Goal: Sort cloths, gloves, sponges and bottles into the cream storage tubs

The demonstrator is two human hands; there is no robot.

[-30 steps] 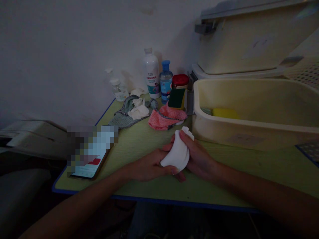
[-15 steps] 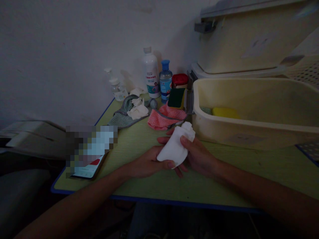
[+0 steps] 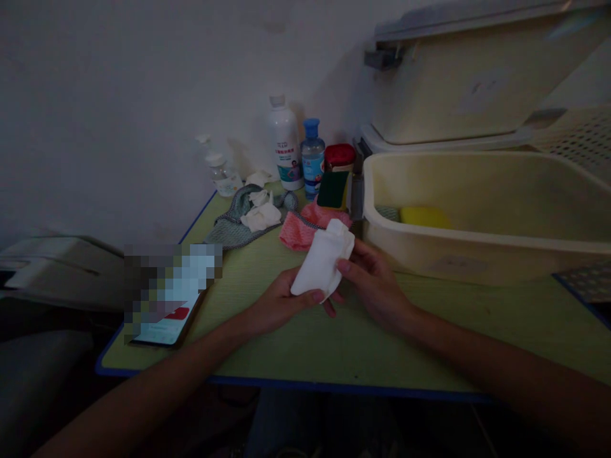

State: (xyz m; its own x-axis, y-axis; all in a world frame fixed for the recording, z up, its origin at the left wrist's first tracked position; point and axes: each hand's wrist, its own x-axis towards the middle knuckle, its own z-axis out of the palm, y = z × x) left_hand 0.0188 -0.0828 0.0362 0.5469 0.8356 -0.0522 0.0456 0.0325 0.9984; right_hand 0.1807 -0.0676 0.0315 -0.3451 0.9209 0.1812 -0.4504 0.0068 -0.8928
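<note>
A folded white tissue (image 3: 319,262) is held over the table, tilted, its crumpled end pointing up and away from me. My left hand (image 3: 279,302) is closed on its near lower end, thumb across the front and fingers mostly hidden behind. At the tissue's right edge, my right hand (image 3: 375,283) grips with the thumb on top and the fingers behind. Just past the tissue lies a pink cloth (image 3: 298,232), partly covered by it in view. A grey-green cloth (image 3: 229,229) with crumpled tissues (image 3: 261,216) on it lies farther left.
A cream bin (image 3: 477,245) holding a yellow sponge (image 3: 424,217) stands at right. By the wall are a white bottle (image 3: 285,146), a blue-capped bottle (image 3: 312,159), a red-lidded jar (image 3: 340,156), a green-and-yellow scouring sponge (image 3: 333,191) and a pump bottle (image 3: 223,178). A phone (image 3: 162,331) lies at left.
Both hands have moved slightly left and up with the tissue. The tissue now stands a little more upright, and the right fingers sit nearer its edge. The view has shifted slightly.
</note>
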